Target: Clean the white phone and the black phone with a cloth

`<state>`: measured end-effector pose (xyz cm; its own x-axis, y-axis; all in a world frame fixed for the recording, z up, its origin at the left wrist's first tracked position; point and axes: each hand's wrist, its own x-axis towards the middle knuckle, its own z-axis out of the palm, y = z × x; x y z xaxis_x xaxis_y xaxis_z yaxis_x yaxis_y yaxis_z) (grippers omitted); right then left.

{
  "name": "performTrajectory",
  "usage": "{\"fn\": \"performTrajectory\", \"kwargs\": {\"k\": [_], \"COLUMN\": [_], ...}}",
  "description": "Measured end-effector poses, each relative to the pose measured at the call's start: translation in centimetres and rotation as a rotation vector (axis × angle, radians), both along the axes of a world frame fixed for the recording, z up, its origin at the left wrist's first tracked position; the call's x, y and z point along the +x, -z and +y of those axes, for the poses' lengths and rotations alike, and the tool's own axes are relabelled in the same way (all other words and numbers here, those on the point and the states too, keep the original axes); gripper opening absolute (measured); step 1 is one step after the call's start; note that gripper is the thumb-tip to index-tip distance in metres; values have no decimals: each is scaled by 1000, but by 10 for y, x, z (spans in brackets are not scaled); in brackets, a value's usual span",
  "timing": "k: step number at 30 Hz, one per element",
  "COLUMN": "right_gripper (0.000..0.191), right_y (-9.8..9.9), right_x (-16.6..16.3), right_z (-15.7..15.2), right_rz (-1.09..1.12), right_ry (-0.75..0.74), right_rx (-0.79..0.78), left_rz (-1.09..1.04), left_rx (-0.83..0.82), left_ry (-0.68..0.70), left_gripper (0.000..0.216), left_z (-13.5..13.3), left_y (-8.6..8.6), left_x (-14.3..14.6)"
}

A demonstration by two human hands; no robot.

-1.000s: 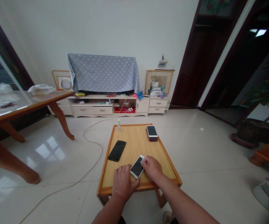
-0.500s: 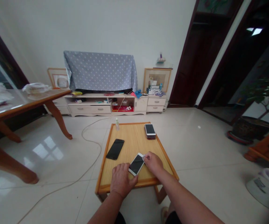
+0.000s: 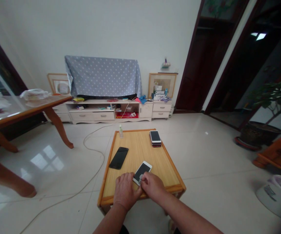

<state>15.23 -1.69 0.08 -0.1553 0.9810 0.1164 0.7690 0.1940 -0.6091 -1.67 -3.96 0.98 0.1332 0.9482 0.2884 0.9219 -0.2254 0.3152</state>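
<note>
A white smartphone (image 3: 144, 167) with a dark screen lies slantwise near the front of the small wooden table (image 3: 140, 144). My left hand (image 3: 124, 189) grips its lower left edge and near corner between thumb and fingers. Over the lower end of the screen, my right hand (image 3: 153, 186) is closed in a pinch on a small whitish piece (image 3: 140, 177), which looks like a wipe. The fingertips partly hide that piece. A black smartphone (image 3: 119, 158) lies flat to the left, apart from both hands.
At the table's far right corner is a stack of phones (image 3: 155, 136), a white one on top. A small clear spray bottle (image 3: 121, 132) stands at the far left corner. A cable (image 3: 91, 148) runs over the floor. To the right is a white bucket (image 3: 276, 195).
My right hand has moved down and left along the screen, from the phone's upper right edge to its lower end, with the whitish piece. My left hand still holds the phone.
</note>
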Motion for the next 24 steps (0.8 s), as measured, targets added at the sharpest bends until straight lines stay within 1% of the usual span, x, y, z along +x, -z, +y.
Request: {"fn": "performTrajectory", "kwargs": {"k": [2, 7, 9, 12, 15, 17, 22, 24], "right_gripper": [5, 12, 14, 12, 8, 8, 9, 11], "right_y": [-1, -9, -9, -6, -2, -2, -8, -11], "right_x": [4, 33, 38, 32, 18, 14, 23, 23], "right_z": [5, 40, 47, 40, 25, 21, 36, 37], "right_rz": [-6, -17, -18, -20, -25, -35, -60, -69], "right_ry": [31, 193, 224, 214, 140, 104, 159, 162], "right_rx": [-5, -30, -31, -26, -18, -21, -11, -6], "left_rz": [-1, -13, -13, 0, 8, 11, 14, 18], "left_rx": [-1, -10, -14, -19, -25, -26, -27, -37], "left_ry": [-6, -1, -15, -28, -18, -15, -17, -27], "left_gripper": [40, 41, 41, 39, 40, 41, 42, 41], "left_z": [0, 0, -1, -3, -3, -3, -2, -2], "left_y": [-1, -4, -7, -12, -14, -13, -11, -13], "left_x": [0, 2, 4, 6, 7, 6, 6, 7]}}
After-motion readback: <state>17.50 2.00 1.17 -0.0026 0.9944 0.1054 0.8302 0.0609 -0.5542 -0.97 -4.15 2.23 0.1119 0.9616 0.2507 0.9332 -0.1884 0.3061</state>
